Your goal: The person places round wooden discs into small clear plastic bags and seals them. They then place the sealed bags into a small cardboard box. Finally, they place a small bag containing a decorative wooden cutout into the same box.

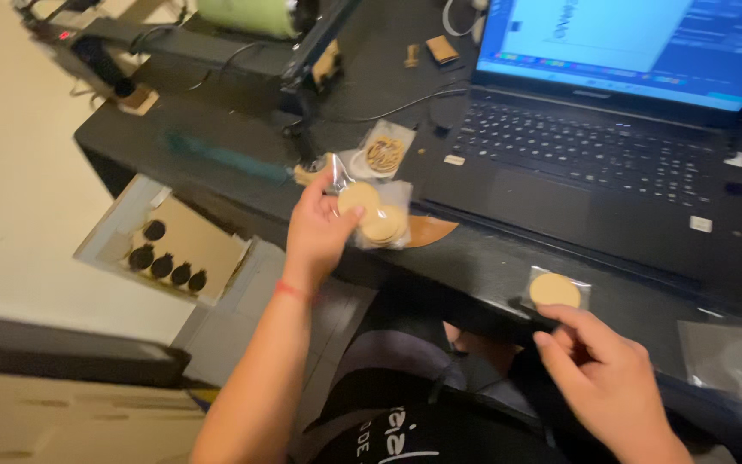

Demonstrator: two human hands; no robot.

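At the far left, a flat board (184, 245) with round holes cut in a row leans below the edge of the dark desk (242, 185). Just right of it the left hand (315, 228) is raised over the desk edge, a red string at its wrist; thumb and forefinger are pressed together on a clear bag of wooden discs (375, 216), pinching the bag's upper left corner so that the pale round discs hang just beside the palm. Behind that bag, flat on the desk, lies another small clear bag with a carved round piece (383, 155) in it, and a brown leather-like scrap (431, 230) shows from under the held bag. Further right an open laptop (594, 155) with a lit screen fills the desk top. At the desk's near edge a single wooden disc in a clear sleeve (555, 290) lies flat; the right hand (607, 378) sits just below it, fingers loosely curled, the fingertips near the sleeve but holding nothing. An empty clear bag (736, 352) lies at the far right.
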